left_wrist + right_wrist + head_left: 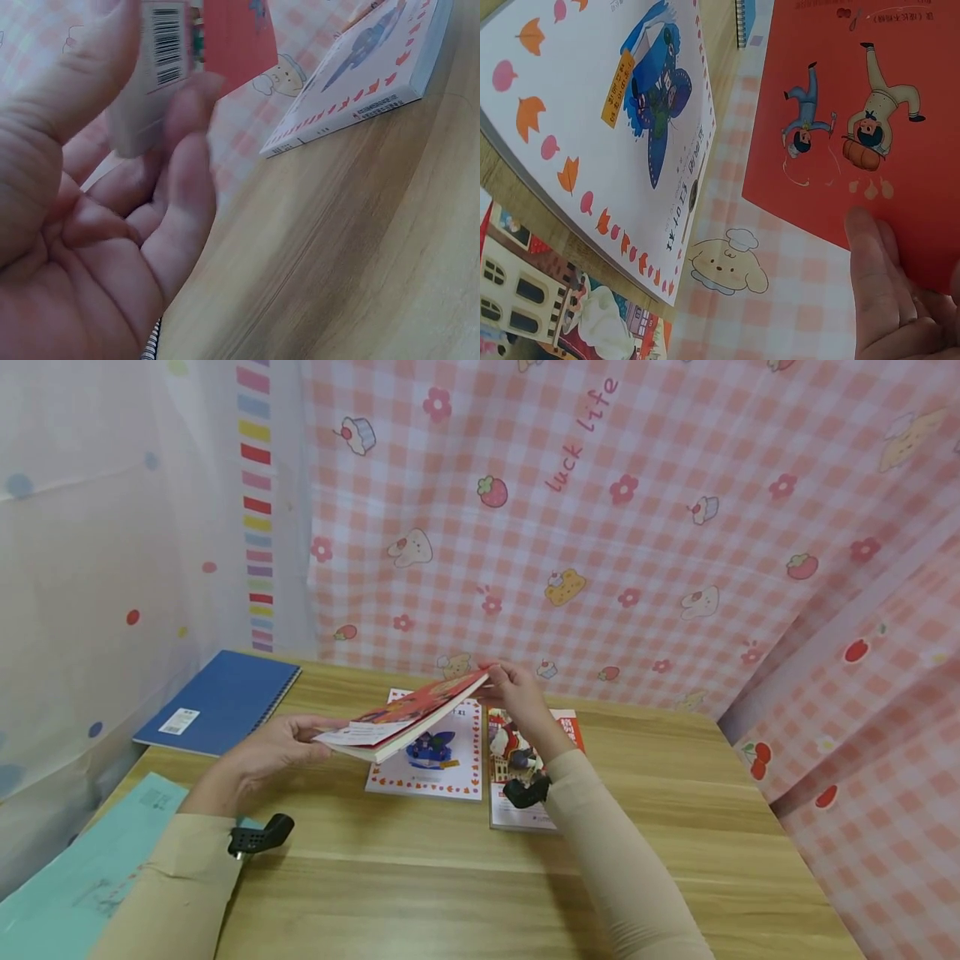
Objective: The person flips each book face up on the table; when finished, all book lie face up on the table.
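Observation:
Both hands hold a red-covered book point(431, 697) tilted above the table, its right end higher. My left hand point(273, 747) pinches its lower left end; in the left wrist view, the thumb and fingers lie at a corner beside a barcode point(168, 43). At the raised right end, my right hand point(521, 693) grips the edge. The right wrist view shows the red cover point(817, 195) with two cartoon figures, fingers point(877, 277) against it. Beneath lies a white book point(465, 781) with a leaf border and a blue winged figure, partly covered by the held book.
Right of the white book lies another picture book point(525, 814), partly behind the right forearm. A blue spiral notebook point(225, 697) is at the back left, and a turquoise folder-like sheet point(97, 852) at the near left. Pink checked cloth point(600, 543) hangs behind the wooden table point(390, 893).

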A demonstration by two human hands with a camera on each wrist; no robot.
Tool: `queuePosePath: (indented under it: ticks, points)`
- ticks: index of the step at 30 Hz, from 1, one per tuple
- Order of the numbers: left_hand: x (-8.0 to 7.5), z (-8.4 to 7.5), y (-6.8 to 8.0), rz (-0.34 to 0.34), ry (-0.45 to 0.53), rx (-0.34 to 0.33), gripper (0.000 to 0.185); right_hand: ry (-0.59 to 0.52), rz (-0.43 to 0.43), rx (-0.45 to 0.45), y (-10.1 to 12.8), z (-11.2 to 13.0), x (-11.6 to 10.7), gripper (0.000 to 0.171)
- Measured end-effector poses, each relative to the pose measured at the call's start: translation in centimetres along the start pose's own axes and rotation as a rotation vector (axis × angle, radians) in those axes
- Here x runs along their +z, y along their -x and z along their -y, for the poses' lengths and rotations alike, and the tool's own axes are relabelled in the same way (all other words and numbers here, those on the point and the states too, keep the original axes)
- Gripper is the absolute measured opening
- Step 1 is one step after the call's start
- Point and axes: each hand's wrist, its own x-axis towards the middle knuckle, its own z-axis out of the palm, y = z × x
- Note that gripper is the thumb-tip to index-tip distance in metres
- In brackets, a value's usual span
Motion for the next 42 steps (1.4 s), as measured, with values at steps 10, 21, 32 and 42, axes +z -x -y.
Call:
queuePosePath:
  ticks: [10,21,32,42]
  points:
    - [0.23,-0.14,0.00,0.041,0.110,-0.030,0.071,-0.075,-0.028,0.022,-0.26,-0.43,-0.52,0.043]
    - [-0.14,-0.32,0.36,-0.009,0.349,-0.030,0.063,-0.101,-0.009,0.051,-0.10,-0.48,-0.27,0.040]
    - [-0.19,0.06,0.13,-0.027,0.505,-0.012,0.034,-0.132,0.000,0.036,-0.03,-0.51,-0.24,0.041]
    - [-0.01,0.17,-0.16,0.035,0.511,0.035,0.022,-0.235,-0.030,0.059,-0.09,-0.36,-0.05,0.043]
